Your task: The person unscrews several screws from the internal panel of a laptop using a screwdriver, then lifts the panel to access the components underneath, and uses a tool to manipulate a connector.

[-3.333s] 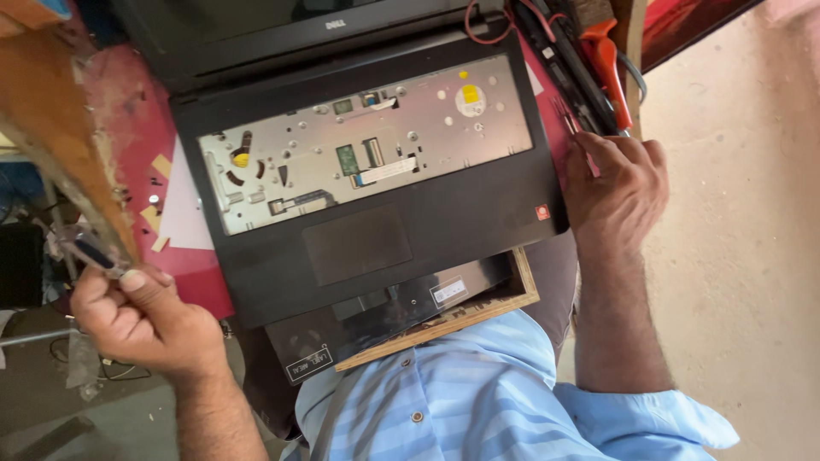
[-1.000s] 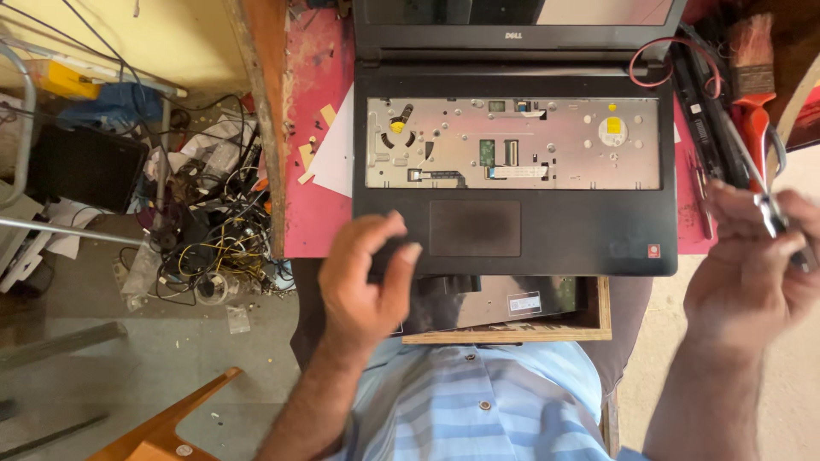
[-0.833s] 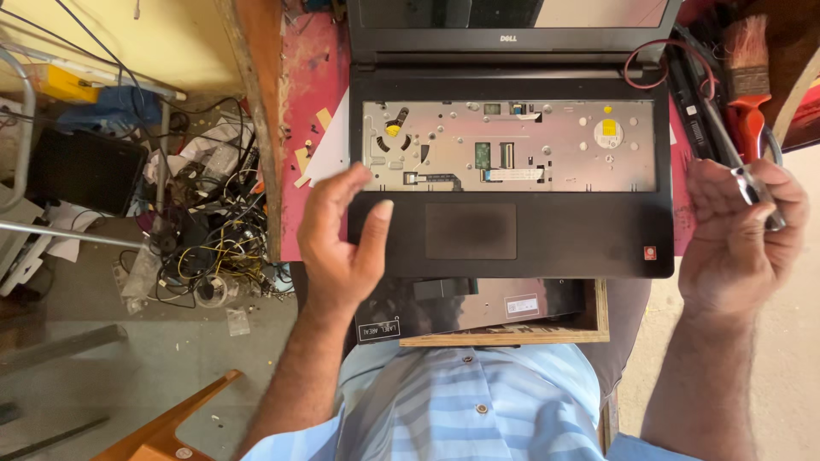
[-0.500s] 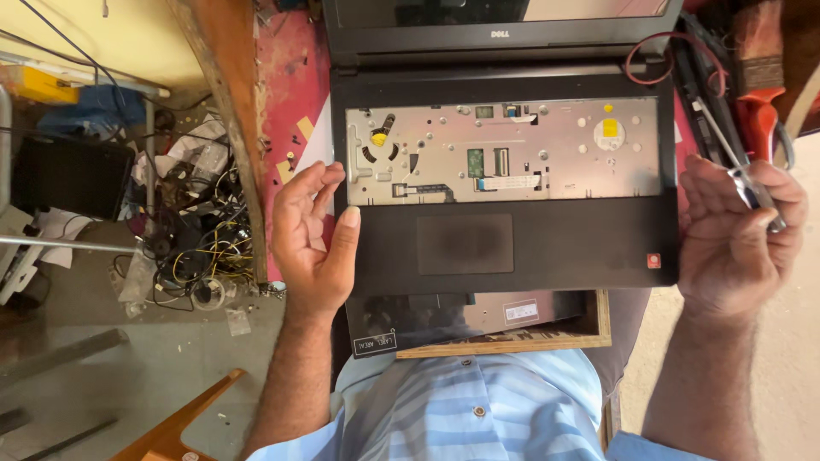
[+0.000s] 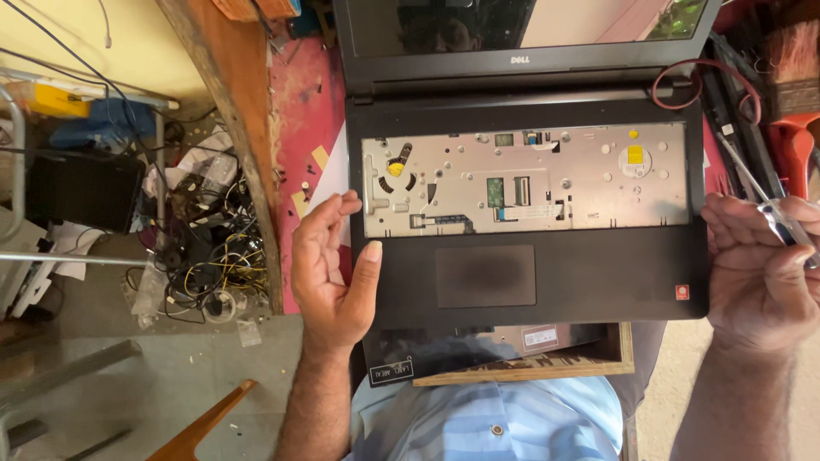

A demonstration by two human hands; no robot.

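Note:
An open black laptop (image 5: 547, 282) lies in front of me with its keyboard removed, showing the bare metal tray (image 5: 525, 179) with small boards and yellow stickers. My left hand (image 5: 329, 273) is open, palm turned inward, resting against the laptop's left edge beside the palm rest. My right hand (image 5: 756, 273) is at the laptop's right edge and is closed on a screwdriver (image 5: 764, 205) with a clear handle, its shaft pointing up and away. The touchpad (image 5: 485, 276) sits between the two hands.
The laptop rests on a red work surface (image 5: 303, 111) with loose small screws. A wooden board (image 5: 530, 371) and another dark device lie under its near edge. Tangled cables (image 5: 201, 256) lie on the floor at left. Tools and a brush (image 5: 790, 68) are at right.
My left hand has slid off the palm rest to the laptop's left edge and opened. My right hand, holding the screwdriver, has come in to the laptop's right edge.

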